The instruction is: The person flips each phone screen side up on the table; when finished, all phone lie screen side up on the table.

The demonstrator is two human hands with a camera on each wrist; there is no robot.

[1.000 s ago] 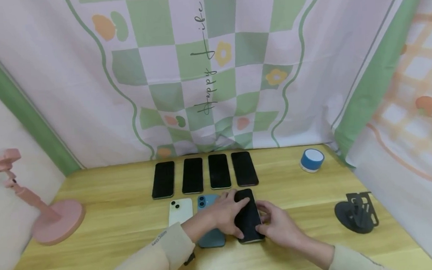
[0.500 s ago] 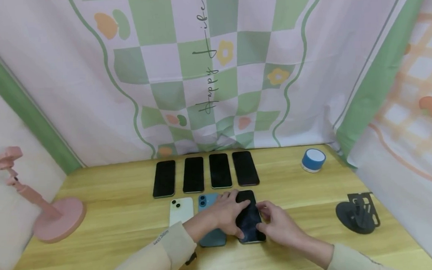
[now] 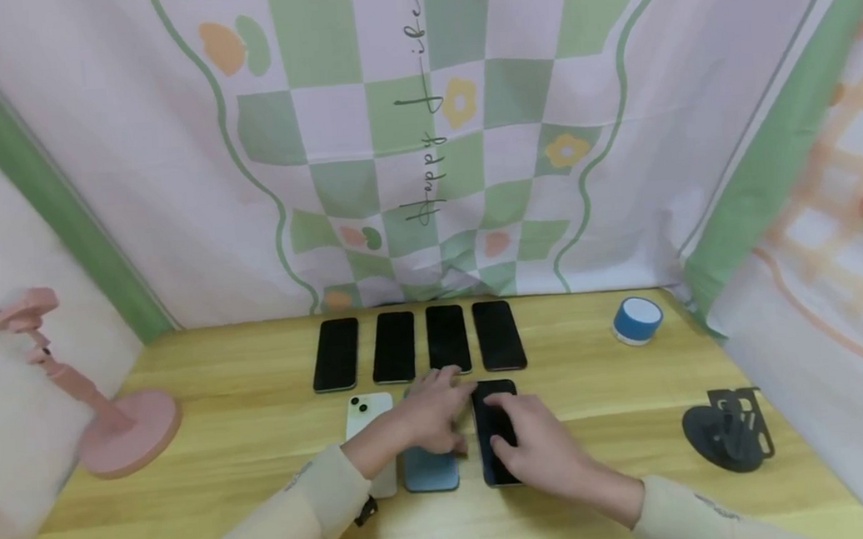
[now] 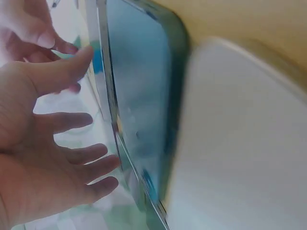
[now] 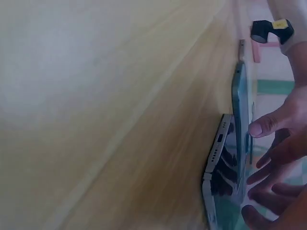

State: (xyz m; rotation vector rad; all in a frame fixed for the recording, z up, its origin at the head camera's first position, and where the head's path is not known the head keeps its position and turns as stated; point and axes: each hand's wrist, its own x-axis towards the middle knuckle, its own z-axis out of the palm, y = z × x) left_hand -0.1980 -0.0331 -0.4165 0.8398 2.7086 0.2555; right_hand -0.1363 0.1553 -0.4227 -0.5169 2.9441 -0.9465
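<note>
In the head view my left hand is over a blue phone that lies back up, its fingers spread and apart from the black-screened phone beside it. The left wrist view shows this hand with straight, separated fingers and nothing held. My right hand is over the black-screened phone, thumb and fingers bent loosely above the glass. In the right wrist view its fingers hover close over that phone's screen, whose charging-port edge shows. A pale phone, camera side up, is partly hidden under my left forearm.
Several phones with dark screens up, among them the rightmost phone, form a row behind. At left stands a pink stand. A blue-and-white round speaker-like object and a black folding stand are on the wooden table.
My left hand has come off the black-screened phone and shifted left over the blue one. My right hand has moved from that phone's right edge to over its screen.
</note>
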